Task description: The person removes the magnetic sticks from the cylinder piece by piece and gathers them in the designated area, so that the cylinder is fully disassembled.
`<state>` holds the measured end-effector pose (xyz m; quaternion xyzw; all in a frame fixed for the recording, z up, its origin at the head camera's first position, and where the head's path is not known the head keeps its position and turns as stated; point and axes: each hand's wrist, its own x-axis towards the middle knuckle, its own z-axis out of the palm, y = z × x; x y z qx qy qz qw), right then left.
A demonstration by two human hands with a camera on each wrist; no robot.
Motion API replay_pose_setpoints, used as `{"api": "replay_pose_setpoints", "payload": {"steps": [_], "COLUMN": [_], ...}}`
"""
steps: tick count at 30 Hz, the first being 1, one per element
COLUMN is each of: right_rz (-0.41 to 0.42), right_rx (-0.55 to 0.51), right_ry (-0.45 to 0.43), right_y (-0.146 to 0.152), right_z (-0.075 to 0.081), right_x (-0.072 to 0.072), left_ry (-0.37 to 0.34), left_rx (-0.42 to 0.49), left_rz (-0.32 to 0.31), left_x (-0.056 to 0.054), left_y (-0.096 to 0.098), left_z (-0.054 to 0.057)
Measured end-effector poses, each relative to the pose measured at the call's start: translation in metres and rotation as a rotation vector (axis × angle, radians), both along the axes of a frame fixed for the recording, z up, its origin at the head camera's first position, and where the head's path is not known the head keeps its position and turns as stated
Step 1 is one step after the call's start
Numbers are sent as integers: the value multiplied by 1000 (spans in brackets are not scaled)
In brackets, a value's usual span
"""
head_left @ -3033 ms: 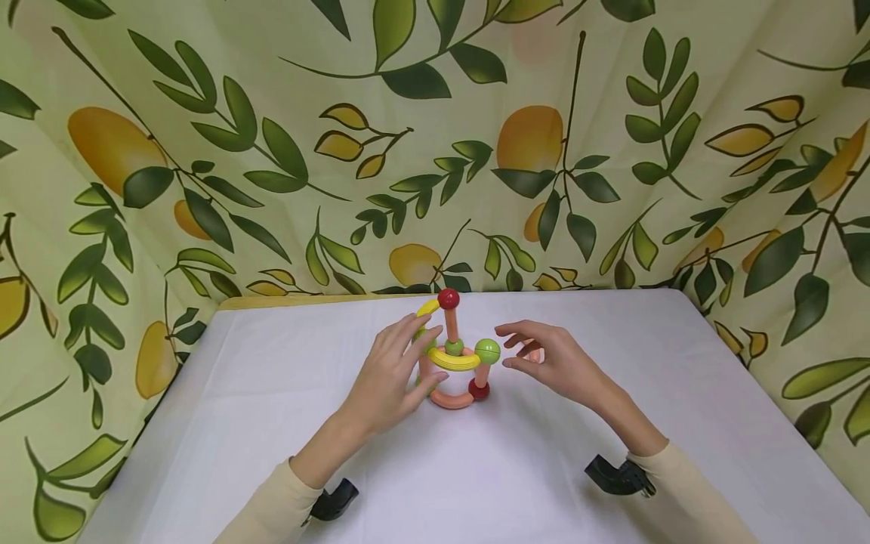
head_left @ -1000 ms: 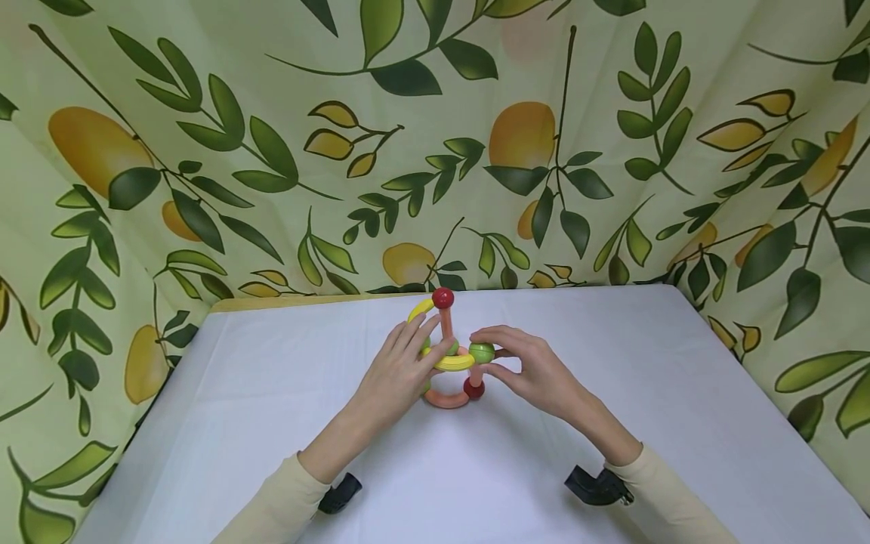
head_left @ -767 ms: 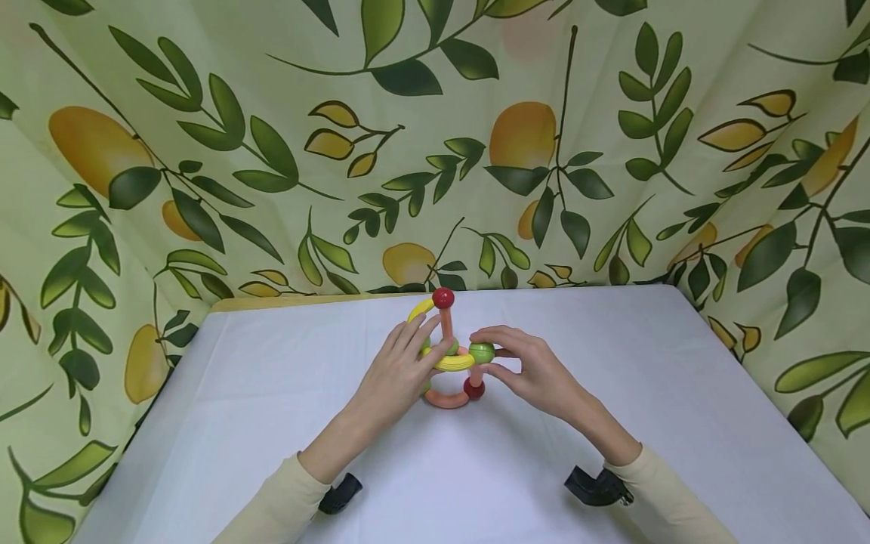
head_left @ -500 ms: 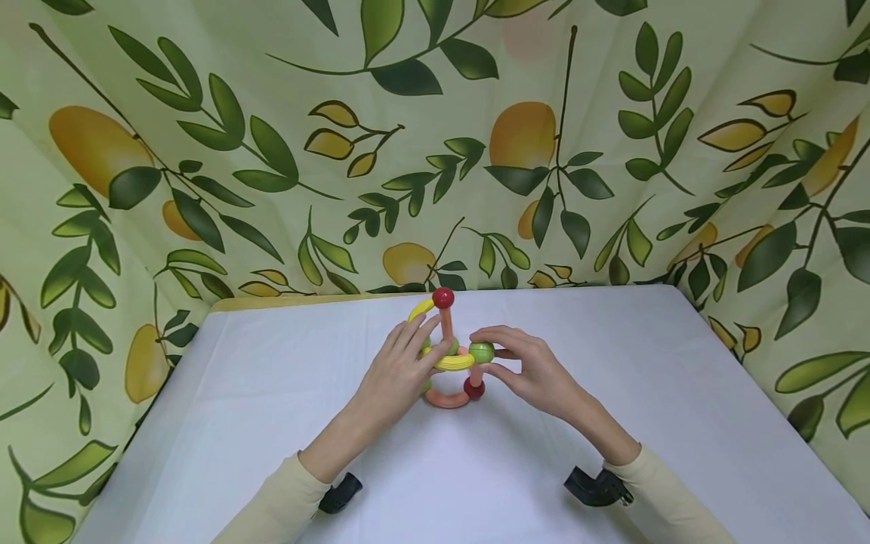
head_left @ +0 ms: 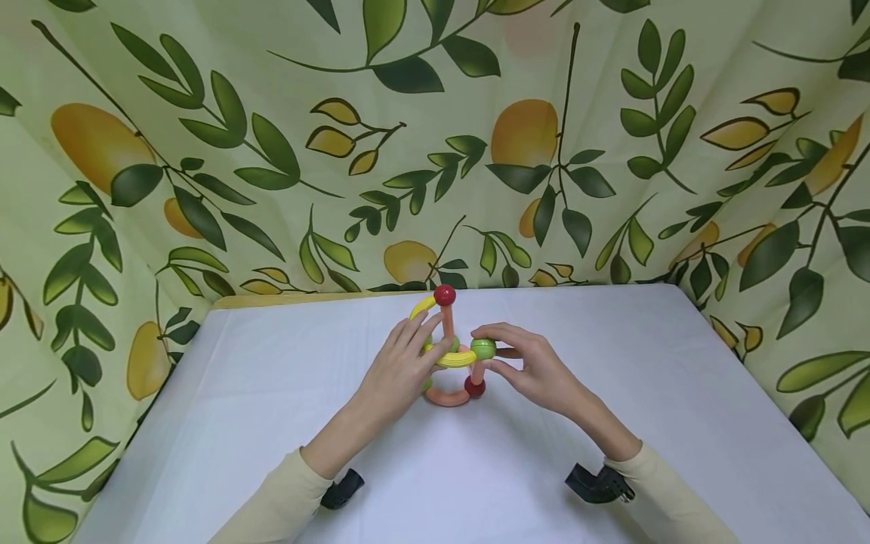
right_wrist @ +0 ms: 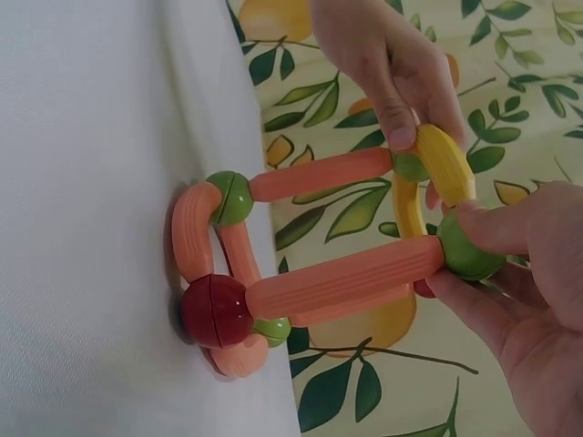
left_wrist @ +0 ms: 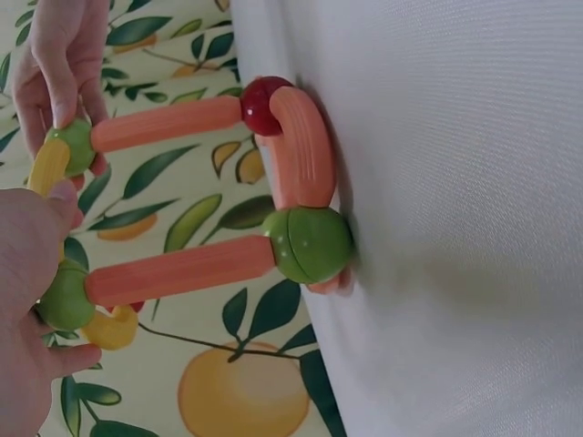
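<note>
A toy frame of balls and rods stands on the table. Its base has curved orange rods (head_left: 447, 397), a red ball (right_wrist: 217, 311) and green balls (left_wrist: 308, 244). Straight orange rods (right_wrist: 346, 273) rise to an upper ring with curved yellow rods (head_left: 454, 359). One more upright rod (head_left: 448, 322) carries a red ball (head_left: 445, 295) on top. My right hand (head_left: 540, 369) pinches the upper right green ball (head_left: 483, 348) between thumb and fingers. On the other side, my left hand (head_left: 397, 370) pinches the upper left green ball (left_wrist: 66, 296), mostly hidden by the fingers in the head view.
A white cloth covers the table (head_left: 238, 423). Behind and at both sides hangs a leaf-and-fruit patterned curtain (head_left: 435, 113). Black camera mounts (head_left: 598, 483) sit at both wrists, close above the cloth.
Since three seconds ago, my right hand has come in from the right and taken hold of the green ball. My left hand has closed in on the frame. Over the last second little differs.
</note>
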<state>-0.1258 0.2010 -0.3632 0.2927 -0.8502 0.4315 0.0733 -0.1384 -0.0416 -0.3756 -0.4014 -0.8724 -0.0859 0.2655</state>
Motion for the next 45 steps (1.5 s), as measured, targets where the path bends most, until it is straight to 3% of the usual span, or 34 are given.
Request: {"api": "replay_pose_setpoints", "payload": {"steps": [45], "right_rz": [62], "right_rx": [-52], "right_ry": [-15], "right_y": [0], "right_z": [-6], "right_x": [0], "left_ry": [-2], "left_rx": [-11], "left_rz": [14], "left_x": [1], "left_y": [0], "left_z": [0]}}
